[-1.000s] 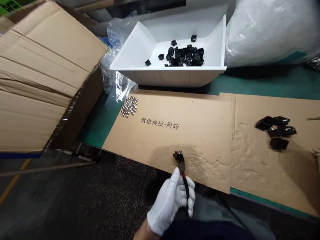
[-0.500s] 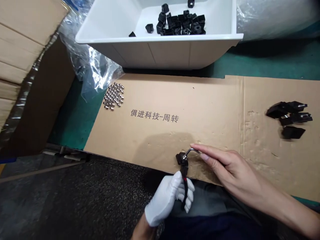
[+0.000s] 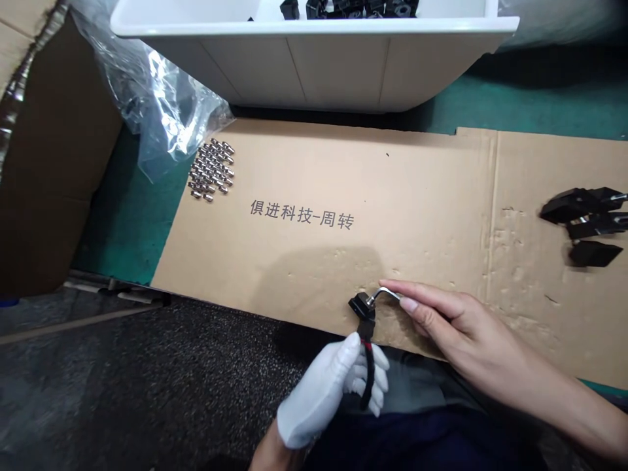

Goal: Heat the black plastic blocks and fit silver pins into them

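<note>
My left hand point(image 3: 328, 386), in a white glove, is closed around black-and-red handled pliers point(image 3: 367, 373). At the jaws of the pliers is a small black block point(image 3: 362, 305), held just over the near edge of the cardboard sheet point(image 3: 417, 196). A small silver fitting point(image 3: 370, 300) stands on the block's right side. My bare right hand point(image 3: 456, 324) pinches a bent hex key point(image 3: 387, 291) between thumb and fingers. The short end of the key meets the silver fitting. How deep it sits is hidden.
Several silver fittings point(image 3: 212, 169) lie grouped at the cardboard's left. Black blocks with silver fittings point(image 3: 589, 212) rest at the right. A white bin point(image 3: 314, 62) behind holds several black blocks point(image 3: 348, 9). Clear plastic point(image 3: 171, 118) and a carton point(image 3: 49, 150) stand at left.
The view has moved in, so the bin and loose parts sit nearer the frame's edges. The black block appears slightly turned. Both hands keep their holds on the pliers and hex key.
</note>
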